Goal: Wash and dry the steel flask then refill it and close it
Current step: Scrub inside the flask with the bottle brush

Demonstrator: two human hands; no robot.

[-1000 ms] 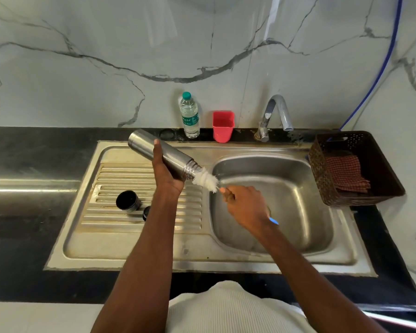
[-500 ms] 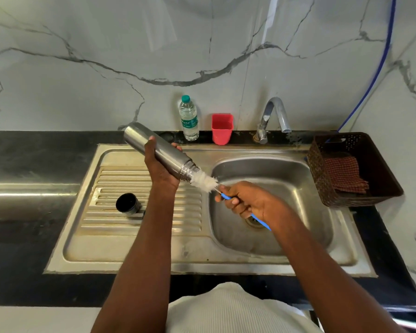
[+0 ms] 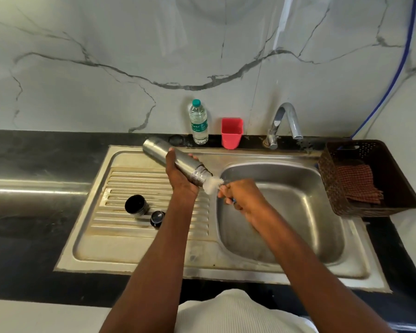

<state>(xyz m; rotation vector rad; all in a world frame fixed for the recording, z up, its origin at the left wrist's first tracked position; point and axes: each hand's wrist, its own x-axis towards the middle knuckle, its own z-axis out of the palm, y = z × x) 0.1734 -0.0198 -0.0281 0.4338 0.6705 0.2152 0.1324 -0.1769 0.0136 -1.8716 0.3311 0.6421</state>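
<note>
Two hands worked over the sink (image 3: 283, 267). The left hand (image 3: 181, 175) had its grip wrapped round the steel flask (image 3: 171, 157), fingers curled over the far side of the body near the neck. The flask lay tilted, base up and to the left, open mouth down and to the right, above the seam between the ribbed drainboard (image 3: 130, 188) and the basin. The right hand (image 3: 241, 197) had its grip clenched on the blue handle of a bottle brush (image 3: 213, 185), whose white bristles stood at the flask's mouth, partly inside it; the hand was blurred. On the drainboard, to the left of the left forearm, sat a black cup-shaped cap (image 3: 136, 205) and, just beside it, a smaller black stopper (image 3: 157, 218). Behind the sink, on the black tabletop (image 3: 34, 150), stood a plastic water bottle (image 3: 198, 122), a red cup (image 3: 231, 132) and the tap (image 3: 283, 121). A brown basket (image 3: 394, 188) at the right held a checked cloth (image 3: 357, 182).
</note>
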